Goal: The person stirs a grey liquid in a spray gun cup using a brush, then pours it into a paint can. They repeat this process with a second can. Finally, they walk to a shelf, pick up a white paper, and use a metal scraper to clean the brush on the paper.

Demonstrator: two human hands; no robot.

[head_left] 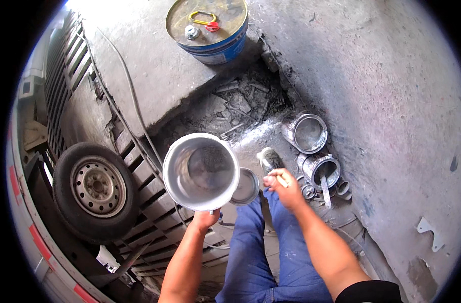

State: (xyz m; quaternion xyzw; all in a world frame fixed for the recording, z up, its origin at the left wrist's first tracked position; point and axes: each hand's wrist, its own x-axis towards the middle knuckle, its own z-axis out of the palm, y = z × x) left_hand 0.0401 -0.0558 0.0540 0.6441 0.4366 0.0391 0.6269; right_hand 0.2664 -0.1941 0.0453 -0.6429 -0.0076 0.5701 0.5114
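Note:
My left hand (206, 218) grips a metal pot (200, 169) from below, its open top facing up and a grey film inside. My right hand (286, 188) is closed around a small pale handle (282, 181) at the pot's right; its far end is hard to make out. Just past that hand lies a blurred dark object with a pale end (267, 156). A round grey lid or shallow can (245, 186) shows behind the pot. To the right stand smeared cans (306, 132), one (328, 169) with a flat stick in it, beside smaller tins (344, 189).
A blue drum (210, 50) carrying a yellow carabiner stands at the top by a rubble-filled pit (240, 98). A spare wheel (61, 192) lies left on slotted grating (64, 65), beside a vehicle's edge and hoses. A metal bracket (432, 232) is on the right concrete.

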